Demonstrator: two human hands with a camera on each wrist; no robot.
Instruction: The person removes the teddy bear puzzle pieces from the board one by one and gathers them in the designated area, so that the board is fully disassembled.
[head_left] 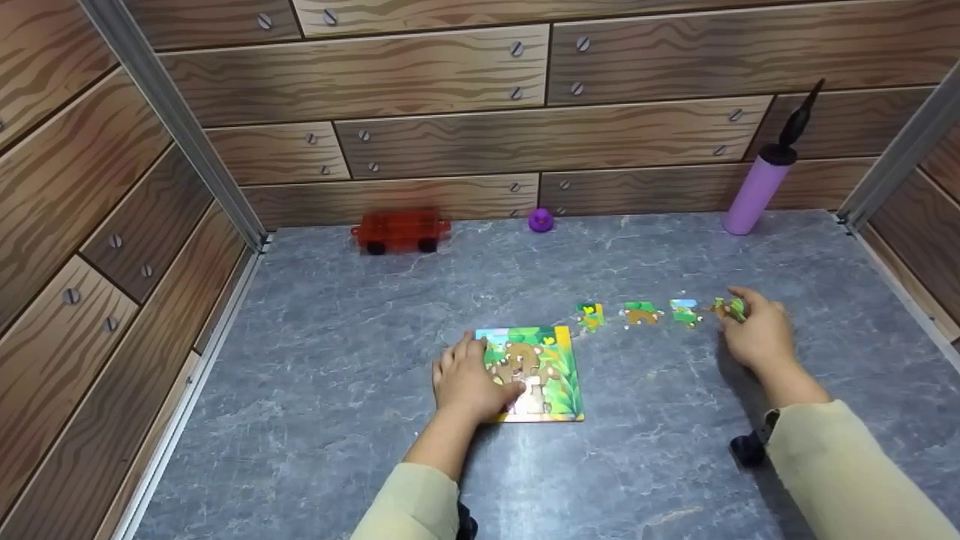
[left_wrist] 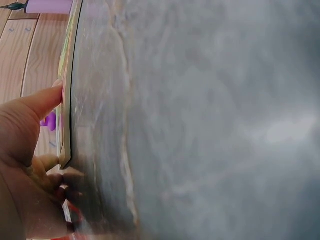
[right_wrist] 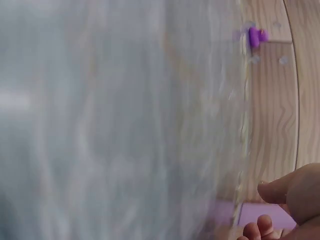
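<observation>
A square jigsaw puzzle (head_left: 559, 375) with a brown bear picture lies flat on the table. My left hand (head_left: 466, 379) holds its left side, the thumb on top and the fingers along the edge; the left wrist view shows the thumb (left_wrist: 47, 100) at the board's rim. To the right, loose puzzle pieces lie in a row: a yellow-green piece (head_left: 591, 316), a brown-green one (head_left: 641, 313) and a blue-green one (head_left: 684, 312). At the row's right end, my right hand (head_left: 761, 334) reaches round another piece (head_left: 736, 308), finger and thumb apart in the right wrist view.
At the back stand a red toy wagon (head_left: 401, 231), a small purple toy duck (head_left: 541, 220) and a purple hand pump (head_left: 754, 195) leaning on the wall. Wood-patterned panels (head_left: 442, 142) enclose the grey marbled table (head_left: 337, 360).
</observation>
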